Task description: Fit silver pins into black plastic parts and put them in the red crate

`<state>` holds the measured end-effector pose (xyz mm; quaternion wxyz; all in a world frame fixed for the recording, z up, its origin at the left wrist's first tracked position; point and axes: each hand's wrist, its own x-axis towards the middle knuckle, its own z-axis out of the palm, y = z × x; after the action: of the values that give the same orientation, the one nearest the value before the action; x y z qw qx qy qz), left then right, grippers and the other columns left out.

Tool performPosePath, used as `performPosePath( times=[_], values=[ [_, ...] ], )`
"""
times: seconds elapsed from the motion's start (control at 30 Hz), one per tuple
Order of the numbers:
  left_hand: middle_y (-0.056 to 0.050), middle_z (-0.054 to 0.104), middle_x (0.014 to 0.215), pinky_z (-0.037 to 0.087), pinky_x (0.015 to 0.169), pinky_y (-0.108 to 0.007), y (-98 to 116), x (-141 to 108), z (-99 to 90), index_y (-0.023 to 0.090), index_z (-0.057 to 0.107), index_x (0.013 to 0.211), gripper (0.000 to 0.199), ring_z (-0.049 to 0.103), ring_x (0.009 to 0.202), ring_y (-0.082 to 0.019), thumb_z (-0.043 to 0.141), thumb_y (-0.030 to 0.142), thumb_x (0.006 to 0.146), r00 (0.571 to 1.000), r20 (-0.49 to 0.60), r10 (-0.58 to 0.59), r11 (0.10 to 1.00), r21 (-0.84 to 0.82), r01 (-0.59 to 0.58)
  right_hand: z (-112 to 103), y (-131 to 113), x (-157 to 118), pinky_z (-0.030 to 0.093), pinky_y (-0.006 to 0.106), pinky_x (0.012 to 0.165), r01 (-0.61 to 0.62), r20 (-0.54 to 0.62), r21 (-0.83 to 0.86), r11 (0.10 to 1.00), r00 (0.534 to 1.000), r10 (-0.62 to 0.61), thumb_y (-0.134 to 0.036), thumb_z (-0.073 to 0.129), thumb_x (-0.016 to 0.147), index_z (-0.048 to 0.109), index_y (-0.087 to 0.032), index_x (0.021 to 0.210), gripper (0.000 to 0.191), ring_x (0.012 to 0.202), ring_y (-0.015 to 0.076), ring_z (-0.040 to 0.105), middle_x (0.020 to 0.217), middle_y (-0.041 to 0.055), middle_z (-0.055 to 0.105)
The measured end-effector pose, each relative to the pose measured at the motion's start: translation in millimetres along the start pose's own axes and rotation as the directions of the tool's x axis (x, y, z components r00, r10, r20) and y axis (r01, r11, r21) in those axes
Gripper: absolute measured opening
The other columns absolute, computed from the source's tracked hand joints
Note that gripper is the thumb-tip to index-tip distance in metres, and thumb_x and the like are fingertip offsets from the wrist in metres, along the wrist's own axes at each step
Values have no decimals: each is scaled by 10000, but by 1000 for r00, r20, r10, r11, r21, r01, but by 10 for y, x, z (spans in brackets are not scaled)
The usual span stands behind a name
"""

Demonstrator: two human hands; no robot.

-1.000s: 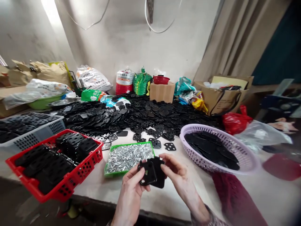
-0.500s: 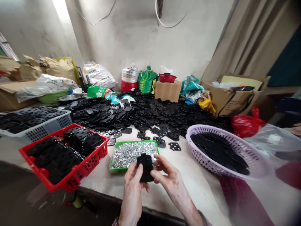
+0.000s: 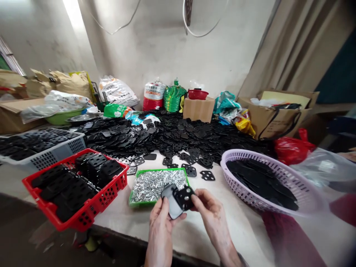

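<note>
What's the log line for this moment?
Left hand: holds smooth black plate | Right hand: holds perforated black plate | Nearest: green tray of metal pins

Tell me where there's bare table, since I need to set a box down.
Bare table shows between the red basket and your left hand, and between your right hand and the purple basket. It's crowded behind the green tray, where black plates lie piled, and around the grey basket.

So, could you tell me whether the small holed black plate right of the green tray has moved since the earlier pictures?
No, the holed black plate keeps its place beside the right corner of the green tray; only the view has shifted.
</note>
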<state>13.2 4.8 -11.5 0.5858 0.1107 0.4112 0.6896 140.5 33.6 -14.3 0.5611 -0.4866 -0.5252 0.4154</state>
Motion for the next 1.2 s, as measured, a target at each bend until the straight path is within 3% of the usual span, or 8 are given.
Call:
performPosePath(
  times=[0.13,0.27,0.37,0.57,0.67,0.8,0.97,1.2],
  values=[
    [-99,722,1012,624,698,-374,-33,-35,24,171,602,1060,311,715,833,-225,732,248,788,999,-30,19,1000,-24,-20,-107,43,-11,582,295,655,306,-125,-344,888,922,-367,-311,570,917,621,-199,1011,155,723,193,680,892,59,708],
    [-105,731,1023,607,727,-338,-115,-48,29,179,629,1057,306,718,883,-239,739,250,781,999,-18,-43,996,-76,42,17,31,-125,571,346,739,621,197,-632,463,707,-679,-130,526,920,626,-196,1158,267,865,232,689,1057,87,728],
    [-106,718,1078,588,701,-279,-145,-22,-25,196,629,1065,309,713,911,-233,734,282,788,989,-102,-106,992,-72,99,164,-9,-213,571,395,727,663,313,-663,346,666,-677,-148,543,908,639,-179,1155,266,901,272,665,1151,103,701],
    [-123,724,1085,580,744,-286,-72,-11,-46,172,674,1047,362,694,983,-262,766,359,750,992,12,-124,992,-22,124,158,7,-260,569,351,802,703,314,-432,565,704,-637,-108,488,932,599,-199,1242,342,973,228,639,1165,101,679],
    [-129,727,1057,586,660,-318,-38,-58,-22,153,668,1073,384,709,881,-263,738,385,775,995,91,-46,999,28,44,58,-46,-211,559,325,786,559,154,-343,755,826,-542,-144,527,924,629,-219,1212,315,938,215,641,1083,91,687],
    [-122,710,1073,557,570,-283,-21,-138,-45,163,649,1145,390,688,873,-252,692,373,819,973,230,-32,994,114,6,-1,-206,-127,548,297,677,181,129,-222,958,979,-155,-301,655,841,720,-198,1036,231,801,212,642,990,71,702],
    [-109,679,1126,546,545,-269,-30,-188,-77,184,653,1147,354,664,843,-230,648,378,850,959,279,-47,979,204,-11,0,-328,-121,522,289,634,-60,196,-53,997,978,70,-398,672,793,730,-144,955,307,765,219,627,880,73,713],
    [-89,685,1015,543,533,-260,-1,-237,-55,185,668,1114,311,649,832,-229,612,375,873,935,353,-19,951,294,-92,-26,-371,-153,466,228,516,-118,182,-2,993,976,116,-408,686,788,722,-145,877,281,645,160,577,779,46,682]
  ],
)
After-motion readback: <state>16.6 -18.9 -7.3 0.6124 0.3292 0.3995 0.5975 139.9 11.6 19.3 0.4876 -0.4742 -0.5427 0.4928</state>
